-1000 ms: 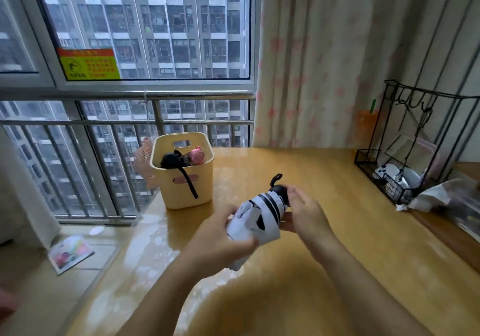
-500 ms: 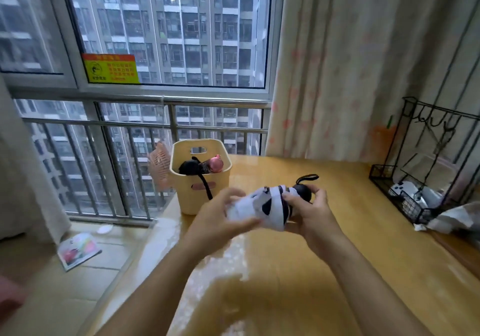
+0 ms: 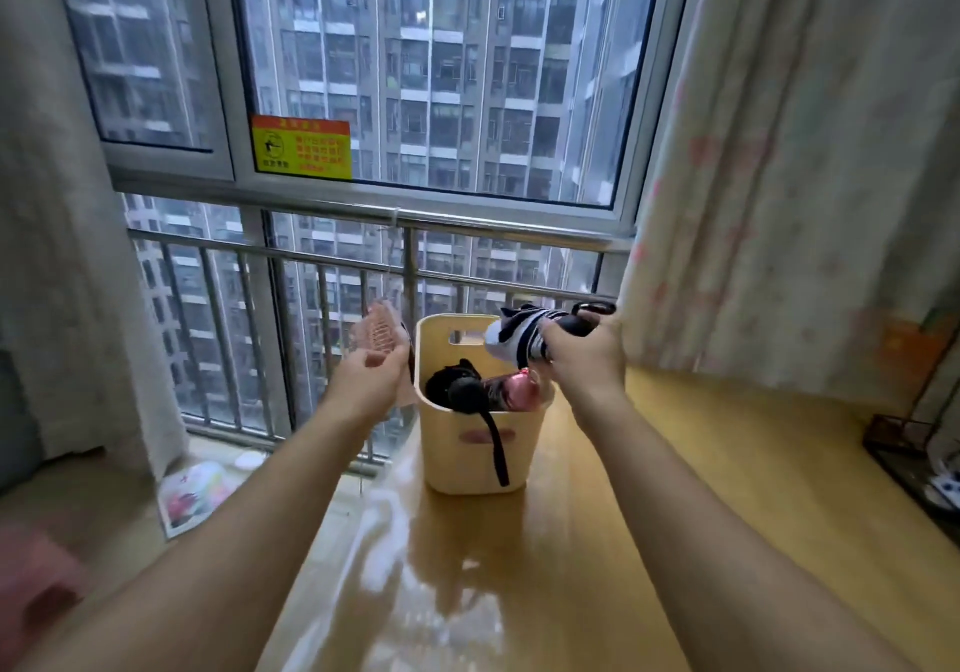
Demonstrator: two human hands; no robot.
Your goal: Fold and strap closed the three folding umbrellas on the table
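Note:
My right hand (image 3: pixel 584 354) grips a folded black-and-white striped umbrella (image 3: pixel 514 334) by its black handle end, held level just above the right rim of a cream plastic basket (image 3: pixel 470 463). Inside the basket lie a folded black umbrella (image 3: pixel 457 388) with its strap hanging over the front wall, and a pink one (image 3: pixel 514 395). My left hand (image 3: pixel 371 367) hovers to the left of the basket with relaxed fingers, holding nothing.
The basket stands on a glossy wooden table (image 3: pixel 597 541) near its far left corner, by a window railing (image 3: pixel 332 266). A pink mesh object (image 3: pixel 376 331) hangs behind my left hand. A black wire rack (image 3: pixel 914 448) sits at the table's right edge; a curtain (image 3: pixel 779 177) hangs behind.
My left hand has let go of the striped umbrella and moved left. My right hand has carried the umbrella forward to above the basket. The view has tilted up and closer.

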